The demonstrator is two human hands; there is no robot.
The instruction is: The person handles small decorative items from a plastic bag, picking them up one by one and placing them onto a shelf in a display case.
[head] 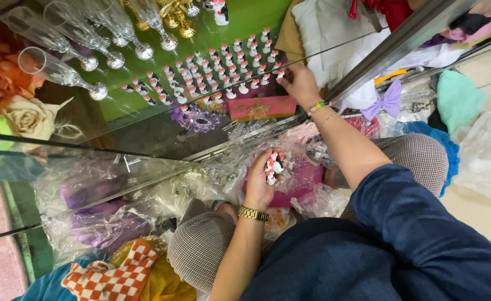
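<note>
My left hand [260, 181] is closed around a bunch of small white, black and red figurines [274, 166], held over crinkled clear plastic wrap on my lap. My right hand [298, 82] reaches onto a green shelf [223, 33] and pinches one small figurine [280, 74] at the right end of the rows. Several rows of the same figurines [212, 78] stand upright on the green shelf.
Clear glass flutes [67, 72] lie at the shelf's left. A pink box [261, 107] and purple mask [196, 119] sit below the figurines. A metal frame bar [390, 47] crosses at right. Fabric flowers [28, 117], a purple bow [387, 101] and bags of wrapped goods surround me.
</note>
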